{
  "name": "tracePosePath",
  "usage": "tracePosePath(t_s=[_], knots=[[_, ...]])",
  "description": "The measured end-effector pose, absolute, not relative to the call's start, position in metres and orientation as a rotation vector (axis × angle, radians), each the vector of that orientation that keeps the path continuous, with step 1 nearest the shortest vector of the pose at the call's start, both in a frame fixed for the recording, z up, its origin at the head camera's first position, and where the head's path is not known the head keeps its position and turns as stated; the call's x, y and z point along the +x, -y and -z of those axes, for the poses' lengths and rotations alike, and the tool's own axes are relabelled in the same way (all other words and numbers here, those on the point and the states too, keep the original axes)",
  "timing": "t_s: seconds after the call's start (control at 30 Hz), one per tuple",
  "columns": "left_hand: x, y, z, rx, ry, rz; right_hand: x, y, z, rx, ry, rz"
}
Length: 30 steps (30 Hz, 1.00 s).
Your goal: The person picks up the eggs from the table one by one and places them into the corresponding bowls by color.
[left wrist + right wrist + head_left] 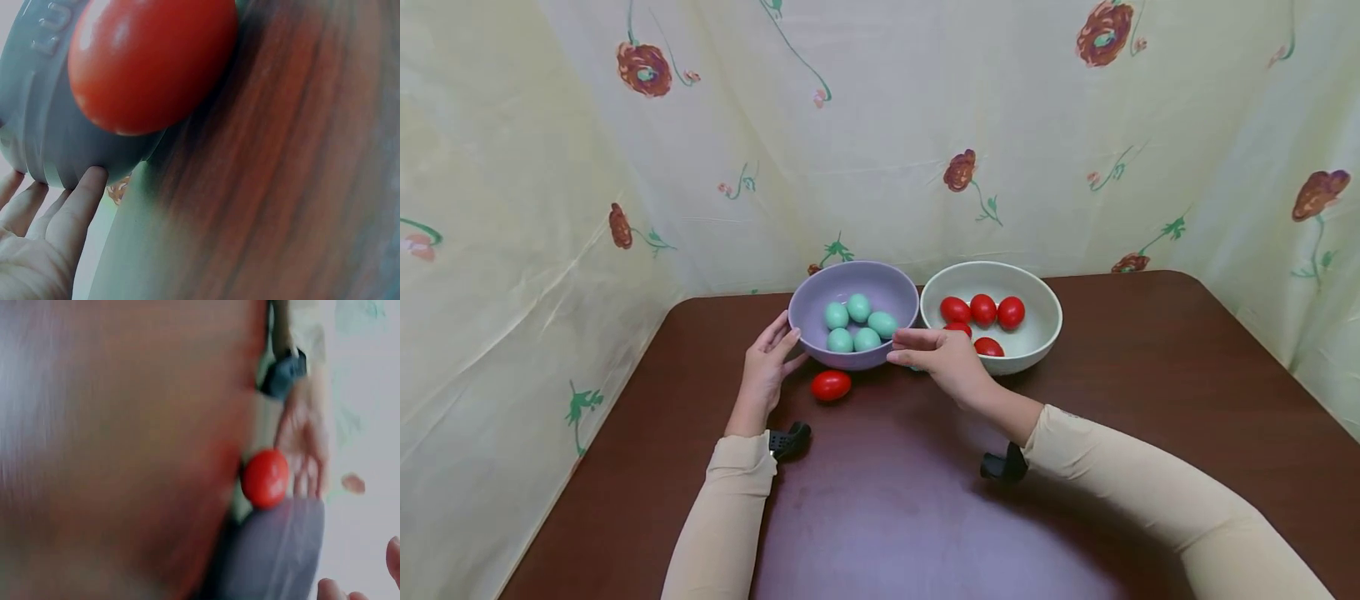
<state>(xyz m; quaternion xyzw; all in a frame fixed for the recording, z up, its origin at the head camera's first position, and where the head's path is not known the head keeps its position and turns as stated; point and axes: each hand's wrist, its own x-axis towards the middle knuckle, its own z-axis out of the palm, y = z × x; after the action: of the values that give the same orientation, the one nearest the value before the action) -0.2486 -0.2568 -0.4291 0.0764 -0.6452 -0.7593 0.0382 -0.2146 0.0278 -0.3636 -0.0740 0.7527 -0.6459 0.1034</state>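
Observation:
My left hand (765, 367) touches the left side of a purple bowl (887, 284) with its fingers spread; the left wrist view has the fingertips (94, 178) against the bowl's outer wall. Several pale green eggs (859, 307) lie inside that bowl. On the table in front of it is a red egg (831, 386), large in the left wrist view. My right hand (951, 364) is by the purple bowl's right rim, fingers extended, thumb apart, nothing visible between them. Below its thumb a bit of teal (917, 367) shows, mostly hidden.
A whitish bowl (1045, 312) stands right beside the purple one, with several red eggs (983, 310) in it; my right hand partly covers its front left. Both bowls stand near the back edge of the brown table (865, 517), before a flowered curtain (880, 150).

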Motion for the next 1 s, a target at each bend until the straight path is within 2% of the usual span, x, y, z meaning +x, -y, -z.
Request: tracePosePath(t_s=[0.37, 1.0], knots=[[-0.248, 0.255, 0.427, 0.255, 1.984, 2.351, -0.209, 0.009, 0.399, -0.060, -2.056, 1.854], [-0.250, 0.257, 0.429, 0.198, 1.959, 2.350, -0.210, 0.050, 0.410, 0.254, -1.940, 1.965]])
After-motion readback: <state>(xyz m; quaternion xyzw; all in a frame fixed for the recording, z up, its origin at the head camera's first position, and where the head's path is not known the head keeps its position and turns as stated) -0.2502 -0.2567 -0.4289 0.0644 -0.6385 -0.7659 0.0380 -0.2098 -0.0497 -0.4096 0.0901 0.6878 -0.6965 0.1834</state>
